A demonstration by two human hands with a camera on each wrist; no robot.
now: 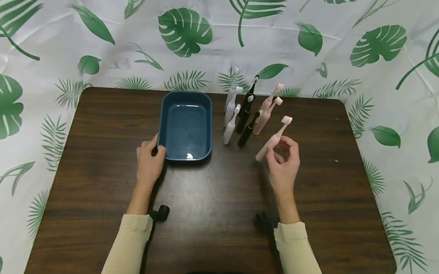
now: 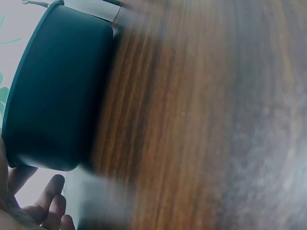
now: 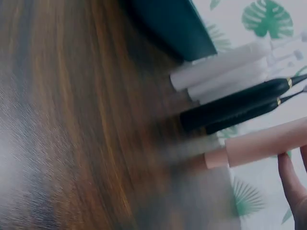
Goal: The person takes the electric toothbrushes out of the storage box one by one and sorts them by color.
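Note:
My left hand (image 1: 150, 162) grips the near left corner of a dark blue rectangular tray (image 1: 164, 124), thumb at its front and index finger along its side. In the left wrist view the tray's outer wall (image 2: 62, 91) stands beside the fingers (image 2: 50, 194). My right hand (image 1: 285, 167) pinches a pink electric toothbrush (image 1: 269, 146) by its handle, brush head up and leaning right. The right wrist view shows the pink handle (image 3: 268, 143) over the fingertips. Just left of it stand white toothbrushes (image 1: 229, 131), black toothbrushes (image 1: 246, 136) and two more pink ones (image 1: 261, 123), all upright.
The dark wooden table (image 1: 209, 210) carries the tray at back centre, with the toothbrush group close to its right. A white leaf-print cloth (image 1: 135, 17) hangs behind and around the table. Black wrist cameras (image 1: 161, 213) are strapped on both wrists.

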